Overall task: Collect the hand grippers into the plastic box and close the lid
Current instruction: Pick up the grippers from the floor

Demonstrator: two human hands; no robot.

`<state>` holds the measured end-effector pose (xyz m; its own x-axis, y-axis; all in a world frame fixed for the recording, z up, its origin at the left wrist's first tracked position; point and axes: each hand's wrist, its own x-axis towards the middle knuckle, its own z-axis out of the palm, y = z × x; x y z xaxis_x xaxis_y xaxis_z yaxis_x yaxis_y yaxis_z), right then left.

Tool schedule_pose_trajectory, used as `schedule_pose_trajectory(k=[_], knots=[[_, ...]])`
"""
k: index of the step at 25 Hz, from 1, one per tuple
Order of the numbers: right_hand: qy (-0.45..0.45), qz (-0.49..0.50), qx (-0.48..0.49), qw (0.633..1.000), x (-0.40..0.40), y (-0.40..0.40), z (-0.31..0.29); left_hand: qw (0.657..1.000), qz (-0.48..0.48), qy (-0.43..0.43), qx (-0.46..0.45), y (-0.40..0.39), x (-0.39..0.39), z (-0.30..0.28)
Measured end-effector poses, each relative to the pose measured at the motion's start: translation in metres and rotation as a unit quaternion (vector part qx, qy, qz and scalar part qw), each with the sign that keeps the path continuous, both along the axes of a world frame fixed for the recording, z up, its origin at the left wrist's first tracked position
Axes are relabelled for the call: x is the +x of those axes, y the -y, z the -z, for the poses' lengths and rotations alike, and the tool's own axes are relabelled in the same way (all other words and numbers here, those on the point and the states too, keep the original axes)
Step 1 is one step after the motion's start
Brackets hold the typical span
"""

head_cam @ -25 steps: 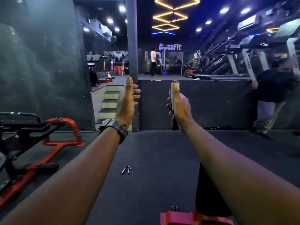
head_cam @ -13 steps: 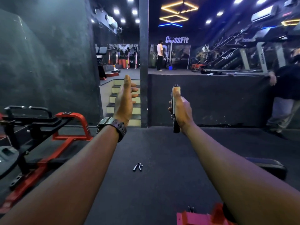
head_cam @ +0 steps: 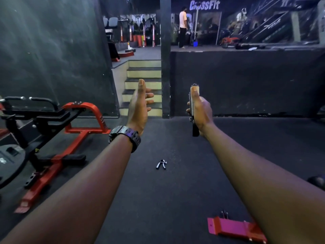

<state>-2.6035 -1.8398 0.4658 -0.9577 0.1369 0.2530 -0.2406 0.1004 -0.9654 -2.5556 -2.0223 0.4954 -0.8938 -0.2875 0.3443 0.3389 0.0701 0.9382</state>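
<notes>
Hands reach out in front, up above a dark gym floor (head_cam: 175, 199). The left hand (head_cam: 139, 106) is open and holds nothing. Its fingers are spread, and its palm faces the right hand. A black watch (head_cam: 125, 136) sits on that wrist. The right hand (head_cam: 200, 110) is closed around one hand gripper (head_cam: 193, 110). That gripper stands up and down in the fist. Its pale end pokes out at the top and its dark handle hangs out at the bottom.

A second hand gripper (head_cam: 161, 164) lies on the floor. It is low down, between the two arms, a bit closer to the left arm. It is well below both hands, and nothing touches it. Its two handles point toward the near side and its spring end points far. It lies a little slanted.

I think this floor gripper is the next one to pick up. The left hand is free and a bit nearer, so it looks like the best hand for the job. It would need to go down and come back toward the body.

No plastic box shows anywhere. A red metal piece (head_cam: 233, 228) lies near the right arm, and a red and black gym machine (head_cam: 52, 129) stands on the left.
</notes>
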Motion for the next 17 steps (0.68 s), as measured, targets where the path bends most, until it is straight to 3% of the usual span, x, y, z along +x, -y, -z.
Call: schedule_pose_trajectory(k=[17], knots=[[0.142, 0.051, 0.085, 0.985, -0.34, 0.056, 0.138, 0.991, 0.013, 0.123, 0.048, 0.067, -0.365, 0.135]])
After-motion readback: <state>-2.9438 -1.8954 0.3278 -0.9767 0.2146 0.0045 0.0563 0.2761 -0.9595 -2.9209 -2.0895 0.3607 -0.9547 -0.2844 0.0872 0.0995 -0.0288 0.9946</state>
